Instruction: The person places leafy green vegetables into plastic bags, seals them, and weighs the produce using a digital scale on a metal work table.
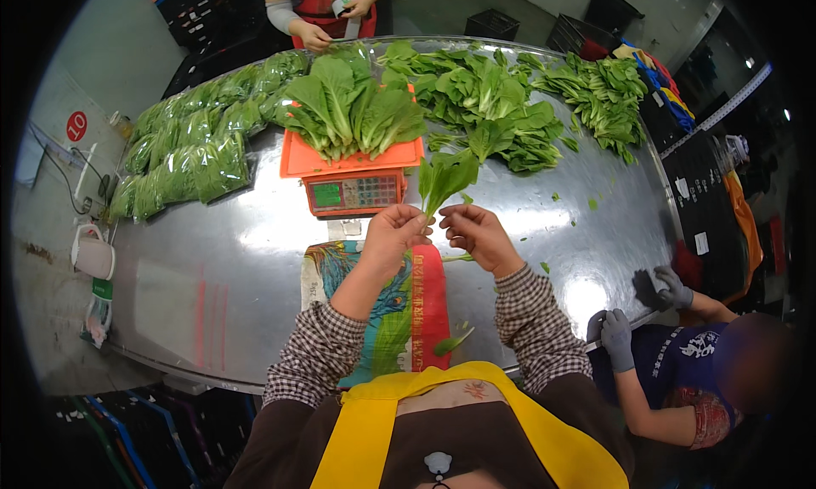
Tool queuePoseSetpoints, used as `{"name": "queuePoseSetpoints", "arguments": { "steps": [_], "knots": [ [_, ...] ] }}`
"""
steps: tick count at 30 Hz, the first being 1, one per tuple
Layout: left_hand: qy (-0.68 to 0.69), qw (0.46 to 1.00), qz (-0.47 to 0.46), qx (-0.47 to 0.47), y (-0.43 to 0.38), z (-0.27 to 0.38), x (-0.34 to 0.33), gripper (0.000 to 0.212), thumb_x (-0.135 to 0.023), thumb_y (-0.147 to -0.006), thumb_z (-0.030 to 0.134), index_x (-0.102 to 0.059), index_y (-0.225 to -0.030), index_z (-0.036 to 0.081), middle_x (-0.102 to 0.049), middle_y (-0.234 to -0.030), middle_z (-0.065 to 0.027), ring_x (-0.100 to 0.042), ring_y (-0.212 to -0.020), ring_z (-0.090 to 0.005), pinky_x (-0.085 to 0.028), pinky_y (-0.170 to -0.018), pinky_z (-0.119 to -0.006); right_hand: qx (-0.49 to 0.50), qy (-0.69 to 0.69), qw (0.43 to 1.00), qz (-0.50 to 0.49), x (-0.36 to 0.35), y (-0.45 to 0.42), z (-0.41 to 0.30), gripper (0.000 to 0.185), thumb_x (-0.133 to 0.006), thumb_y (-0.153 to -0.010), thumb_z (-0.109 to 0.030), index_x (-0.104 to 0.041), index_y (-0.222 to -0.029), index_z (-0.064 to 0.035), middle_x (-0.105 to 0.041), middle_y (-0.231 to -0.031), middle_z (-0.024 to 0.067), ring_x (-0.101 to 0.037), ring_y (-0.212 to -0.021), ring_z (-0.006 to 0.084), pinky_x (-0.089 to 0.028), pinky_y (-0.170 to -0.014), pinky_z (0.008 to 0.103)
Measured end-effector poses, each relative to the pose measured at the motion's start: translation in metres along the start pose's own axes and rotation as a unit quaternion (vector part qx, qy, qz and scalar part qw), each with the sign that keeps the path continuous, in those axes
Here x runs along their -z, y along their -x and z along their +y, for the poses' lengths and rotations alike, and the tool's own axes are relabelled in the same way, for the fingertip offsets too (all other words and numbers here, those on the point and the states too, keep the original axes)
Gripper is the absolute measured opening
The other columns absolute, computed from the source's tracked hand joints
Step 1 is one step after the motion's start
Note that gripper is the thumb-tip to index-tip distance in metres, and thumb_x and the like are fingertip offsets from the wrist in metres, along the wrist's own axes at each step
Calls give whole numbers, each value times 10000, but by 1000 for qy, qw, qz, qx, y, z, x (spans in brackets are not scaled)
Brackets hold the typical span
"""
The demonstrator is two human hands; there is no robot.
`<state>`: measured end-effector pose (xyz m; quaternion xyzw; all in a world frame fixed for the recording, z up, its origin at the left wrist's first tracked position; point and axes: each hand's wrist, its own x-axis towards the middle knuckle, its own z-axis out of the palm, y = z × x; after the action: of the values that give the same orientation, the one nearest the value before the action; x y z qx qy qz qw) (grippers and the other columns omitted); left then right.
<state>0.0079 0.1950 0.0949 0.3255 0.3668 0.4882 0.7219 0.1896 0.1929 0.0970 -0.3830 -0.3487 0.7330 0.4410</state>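
Note:
My left hand (396,234) pinches the stem end of a small leafy green plant (446,178), its leaves pointing away from me. Close beside it on the right, my right hand (475,234) has curled fingers near the stems; whether it grips anything cannot be told. Beyond my hands, a bunch of leafy greens (350,109) lies on the orange tray (299,158) of a digital scale (354,192). Loose greens (503,113) are heaped to the right of the scale. Under my forearms a printed woven sack (430,310) lies on the metal table (268,285), with a loose leaf (454,342) on it.
Bagged greens (210,170) lie in rows at left. Another pile of greens (605,100) is at far right. A person in a red apron (331,4) stands across the table. A person with gray gloves (617,339) is at the right edge. A pale jug (94,253) is at left.

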Motion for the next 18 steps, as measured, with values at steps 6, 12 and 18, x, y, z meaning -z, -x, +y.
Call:
{"name": "queuePoseSetpoints", "arguments": {
  "steps": [6, 12, 18],
  "knots": [
    [-13, 996, 15, -89, 13, -3, -6, 73, -564, -806, 24, -536, -856, -22, -596, -799, -78, -591, -706, -140, -521, -661, -271, 191, 171, 962, 92, -39, 1, 19, 221, -611, -792, -101, -572, -975, 16, -619, -869, 71, -588, -775, 128, -506, -676, 268],
    [-33, 988, 20, -149, 19, 0, -15, 56, -539, -815, 2, -521, -862, -22, -578, -824, -73, -587, -731, -149, -535, -705, -303, 214, -38, 972, 85, -58, 13, 15, 168, -607, -791, -61, -587, -932, 29, -621, -883, 88, -594, -793, 153, -504, -694, 288],
    [164, 986, 29, 16, -4, -14, -40, 68, -514, -849, 66, -508, -811, 9, -569, -858, -82, -597, -789, -184, -532, -731, -306, 319, -52, 908, 268, -39, 20, 22, 150, -594, -805, -59, -575, -939, 7, -614, -839, 51, -569, -735, 112, -469, -673, 243]
  ]
}}
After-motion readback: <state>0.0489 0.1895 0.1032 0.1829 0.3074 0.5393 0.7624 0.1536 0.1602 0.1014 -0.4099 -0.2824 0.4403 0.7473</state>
